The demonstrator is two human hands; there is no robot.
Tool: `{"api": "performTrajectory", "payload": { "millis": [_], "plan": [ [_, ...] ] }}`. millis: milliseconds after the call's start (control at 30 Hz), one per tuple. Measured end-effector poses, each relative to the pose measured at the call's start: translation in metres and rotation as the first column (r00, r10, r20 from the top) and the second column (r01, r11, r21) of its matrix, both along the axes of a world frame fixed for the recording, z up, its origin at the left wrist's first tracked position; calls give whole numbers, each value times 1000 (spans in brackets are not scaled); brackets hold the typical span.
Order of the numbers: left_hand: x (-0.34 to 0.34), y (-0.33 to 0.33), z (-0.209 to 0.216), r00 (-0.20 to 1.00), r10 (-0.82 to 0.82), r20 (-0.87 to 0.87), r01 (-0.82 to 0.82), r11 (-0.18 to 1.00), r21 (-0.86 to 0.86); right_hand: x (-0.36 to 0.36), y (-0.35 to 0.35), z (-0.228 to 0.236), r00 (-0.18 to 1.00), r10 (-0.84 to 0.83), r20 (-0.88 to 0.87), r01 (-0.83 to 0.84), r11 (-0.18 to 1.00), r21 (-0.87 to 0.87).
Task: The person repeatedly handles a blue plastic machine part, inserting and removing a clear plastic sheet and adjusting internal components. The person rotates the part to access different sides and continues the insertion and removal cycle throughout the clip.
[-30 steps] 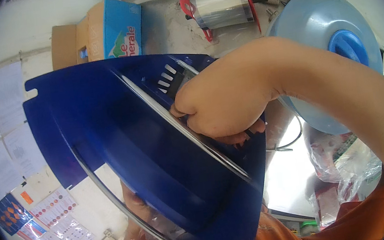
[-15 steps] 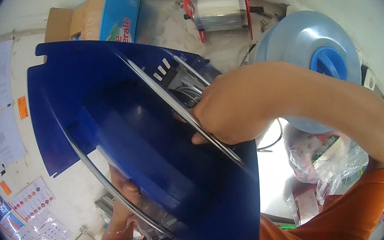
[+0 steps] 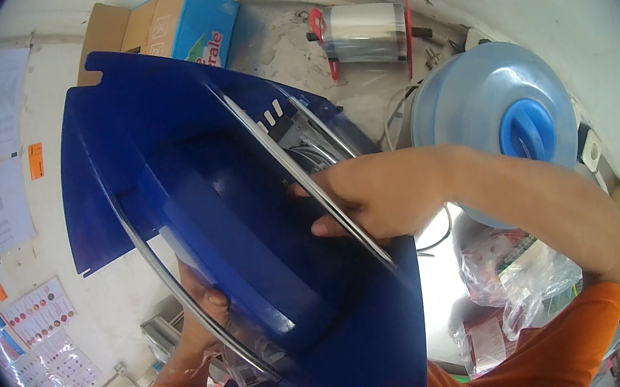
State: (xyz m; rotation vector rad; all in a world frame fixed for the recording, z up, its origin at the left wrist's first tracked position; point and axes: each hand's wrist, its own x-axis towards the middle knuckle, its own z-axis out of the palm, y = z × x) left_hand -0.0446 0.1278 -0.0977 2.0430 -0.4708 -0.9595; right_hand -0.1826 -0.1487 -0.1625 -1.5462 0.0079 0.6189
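Note:
A large glossy blue panel [image 3: 188, 143] with notched corners fills the middle, raised and tilted before me. Two long chrome bars [image 3: 273, 148] run along it, and a shorter one lies by a grey metal part [image 3: 308, 143] with wiring at its upper right edge. My right hand [image 3: 372, 193] is closed round the panel's right side. Its thumb and a fingertip come out beyond the long chrome bar; the other fingers are hidden. My left hand [image 3: 203, 299] grips the lower left side behind the other chrome bar, mostly covered by the panel. Clear plastic film shows below that hand.
A blue water jug [image 3: 502, 116] stands right of the panel. Behind are a film roll with red end plates [image 3: 366, 32] and an open cardboard box [image 3: 185, 27]. Plastic bags [image 3: 517, 269] lie beside a bright white surface at right. Papers [image 3: 38, 312] hang on the left wall.
The panel has shifted slightly right in view and turned a little. My right forearm and wrist sit lower, with the thumb showing more on the panel. Both hands keep their places on it.

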Motion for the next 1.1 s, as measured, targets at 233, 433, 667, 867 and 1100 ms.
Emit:
{"api": "performTrajectory", "payload": {
  "millis": [233,433,667,867,1100],
  "plan": [
    [16,5,-14,996,-76,38,75,997,23,0,-13,14,999,46,-14,-48,989,-140],
    [48,13,-26,988,-150,35,153,982,-115,-3,-4,16,983,-43,177,86,967,-240],
    [59,-19,-41,974,-216,-66,200,959,-199,-6,5,-27,749,-417,515,565,808,-168],
    [77,-12,-68,938,-217,-269,130,944,-304,-25,-18,107,483,-804,348,876,435,-210],
    [28,-26,4,940,-254,-227,152,909,-388,44,29,184,805,-590,61,573,747,-336]
  ]
}}
